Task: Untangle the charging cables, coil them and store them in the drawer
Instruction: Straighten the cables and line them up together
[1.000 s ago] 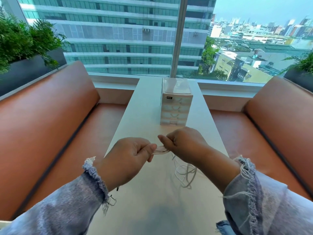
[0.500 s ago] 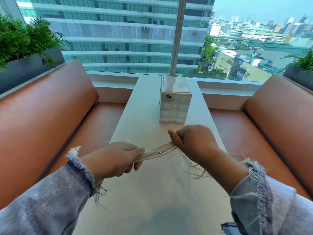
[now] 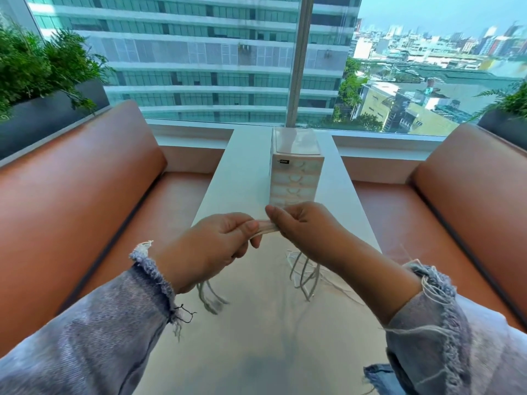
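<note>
Cables [image 3: 263,227], thin and pale, form a flat band mid-frame, pinched between my left hand [image 3: 211,246] and right hand [image 3: 302,226], loops dangling over the table [image 3: 256,337]. My hands are closer than before, the band shorter. Beyond them stands the drawer unit [image 3: 295,178].

Both hands, left hand [image 3: 212,246] and right hand [image 3: 303,228], are pinching a bundle of white cables [image 3: 263,227] above the table [image 3: 256,323], loose ends dangling.
</note>
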### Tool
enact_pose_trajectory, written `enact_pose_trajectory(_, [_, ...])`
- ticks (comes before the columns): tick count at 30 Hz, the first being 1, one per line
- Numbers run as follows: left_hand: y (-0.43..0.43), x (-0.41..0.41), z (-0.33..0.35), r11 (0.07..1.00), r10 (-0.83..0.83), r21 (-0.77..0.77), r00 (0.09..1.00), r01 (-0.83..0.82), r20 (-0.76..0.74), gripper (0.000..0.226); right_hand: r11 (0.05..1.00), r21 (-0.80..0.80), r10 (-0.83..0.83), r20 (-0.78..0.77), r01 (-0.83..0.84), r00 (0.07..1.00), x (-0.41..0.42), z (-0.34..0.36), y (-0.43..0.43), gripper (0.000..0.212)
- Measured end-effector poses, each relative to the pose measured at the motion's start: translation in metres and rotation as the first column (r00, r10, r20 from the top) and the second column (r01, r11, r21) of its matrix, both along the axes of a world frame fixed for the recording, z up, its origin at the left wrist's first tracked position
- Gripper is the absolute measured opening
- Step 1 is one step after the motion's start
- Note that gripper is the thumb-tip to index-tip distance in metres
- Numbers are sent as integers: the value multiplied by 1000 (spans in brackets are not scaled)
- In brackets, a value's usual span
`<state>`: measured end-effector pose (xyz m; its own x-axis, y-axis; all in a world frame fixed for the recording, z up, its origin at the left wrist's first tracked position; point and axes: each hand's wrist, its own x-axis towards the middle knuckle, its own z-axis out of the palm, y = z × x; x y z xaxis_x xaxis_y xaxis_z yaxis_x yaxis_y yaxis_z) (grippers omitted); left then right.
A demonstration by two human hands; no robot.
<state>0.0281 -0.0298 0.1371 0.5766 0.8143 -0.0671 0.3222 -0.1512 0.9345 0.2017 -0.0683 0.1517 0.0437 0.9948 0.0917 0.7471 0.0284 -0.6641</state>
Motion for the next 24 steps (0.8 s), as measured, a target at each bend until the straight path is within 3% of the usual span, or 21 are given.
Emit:
enact_pose_trajectory(2, [-2, 2, -8, 998, 17, 62, 998, -14, -56, 36, 996, 92, -55, 379, 21, 924, -2, -3, 1, 52])
enact_pose_trajectory(4, [-3, 3, -15, 998, 57, 0, 998, -57, -26, 43, 986, 169, -79, 515, -11, 854, -5, -3, 1, 51])
enact_pose_trajectory(6, [-1, 2, -16, 990, 129, -66, 991, -126, 36, 50, 989, 147, -60, 439, -6, 897, -2, -4, 2, 54])
enact_pose_trajectory(9, [3, 0, -16, 983, 182, 17, 983, -183, 37, 58, 993, 113, -70, 284, 39, 956, 7, -7, 1, 59])
enact_pose_trajectory(13, [-2, 2, -20, 982, 171, 82, 985, -171, 13, 55, 980, 196, -121, 433, 38, 893, 4, -10, -1, 54])
enact_pose_trajectory(17, [1, -2, -17, 977, 188, 92, 980, -193, 63, 58, 991, 115, -101, 362, 63, 927, 14, -12, 1, 58])
enact_pose_trajectory(21, [-5, -2, -19, 982, 153, 106, 987, -157, 40, 55, 986, 158, -118, 454, 51, 883, 17, -15, 1, 57])
enact_pose_trajectory(24, [-2, -3, -18, 980, 166, 96, 983, -173, 82, 49, 994, 73, -99, 359, 78, 928, 25, -18, 2, 59])
